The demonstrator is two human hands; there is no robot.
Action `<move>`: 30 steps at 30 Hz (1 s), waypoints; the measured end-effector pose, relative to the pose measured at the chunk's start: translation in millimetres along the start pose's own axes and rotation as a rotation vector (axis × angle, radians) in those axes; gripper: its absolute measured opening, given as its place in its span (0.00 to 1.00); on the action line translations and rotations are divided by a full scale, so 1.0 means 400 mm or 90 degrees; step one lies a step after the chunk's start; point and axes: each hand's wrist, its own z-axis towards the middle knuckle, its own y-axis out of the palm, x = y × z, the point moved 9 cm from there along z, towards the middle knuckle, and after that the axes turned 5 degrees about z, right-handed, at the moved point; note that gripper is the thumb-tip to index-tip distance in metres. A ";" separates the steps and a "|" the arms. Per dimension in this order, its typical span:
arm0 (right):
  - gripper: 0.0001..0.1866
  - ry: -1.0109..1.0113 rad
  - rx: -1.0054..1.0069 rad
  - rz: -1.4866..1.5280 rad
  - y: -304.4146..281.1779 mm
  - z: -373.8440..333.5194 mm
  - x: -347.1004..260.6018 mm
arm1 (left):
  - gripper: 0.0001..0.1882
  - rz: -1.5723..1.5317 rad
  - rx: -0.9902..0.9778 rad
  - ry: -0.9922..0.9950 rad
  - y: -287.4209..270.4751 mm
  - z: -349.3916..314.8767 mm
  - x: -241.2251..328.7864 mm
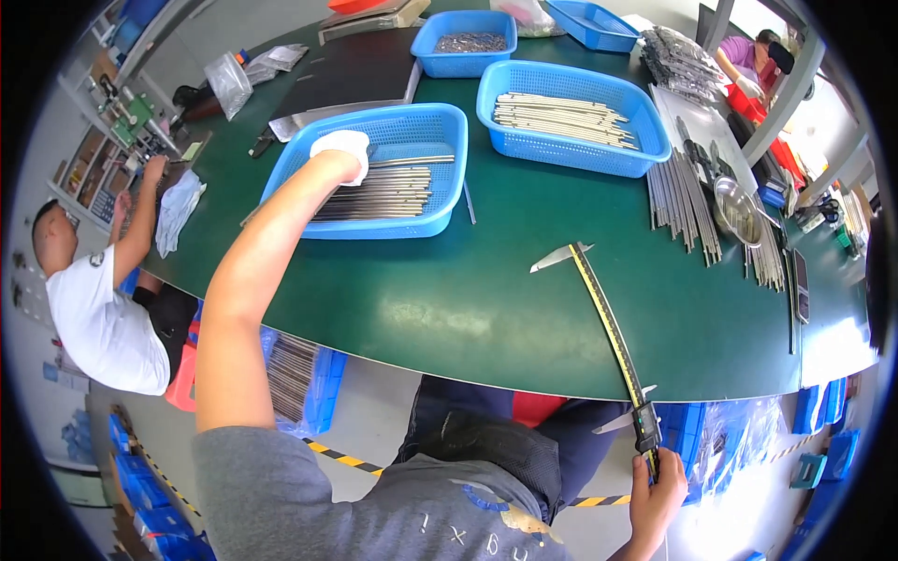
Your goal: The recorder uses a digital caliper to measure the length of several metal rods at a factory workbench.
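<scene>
My left hand (342, 152), covered in white, reaches into a blue plastic basket (451, 192) on the green table. It is over the left part of a layer of thin metal rods (398, 194); its fingers are hidden, so any grip on a rod cannot be made out. In my right hand (658, 493), near the table's front edge, is the lower end of a long digital caliper (608, 323). The caliper's beam slants away across the table, its far end with a jaw (554, 259) pointing left.
A second blue basket (580, 164) holds paler rods. Behind it stands a basket of small metal parts (470, 42). Bare rods (687, 201), a metal bowl (737, 208) and a phone (801, 285) lie at right. Another person (108, 309) sits at left by a green machine.
</scene>
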 end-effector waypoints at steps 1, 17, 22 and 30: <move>0.14 0.008 0.000 -0.001 -0.001 -0.002 0.005 | 0.16 -0.008 0.008 0.010 -0.006 -0.002 0.002; 0.15 0.022 0.050 -0.037 -0.013 -0.013 -0.016 | 0.06 -0.530 0.579 0.917 -0.236 -0.714 0.610; 0.15 0.017 0.047 -0.042 -0.012 -0.013 -0.017 | 0.14 -0.540 0.571 0.934 -0.184 -0.716 0.648; 0.15 0.020 0.042 -0.032 -0.010 -0.006 -0.017 | 0.13 -0.501 0.518 0.902 -0.165 -0.695 0.667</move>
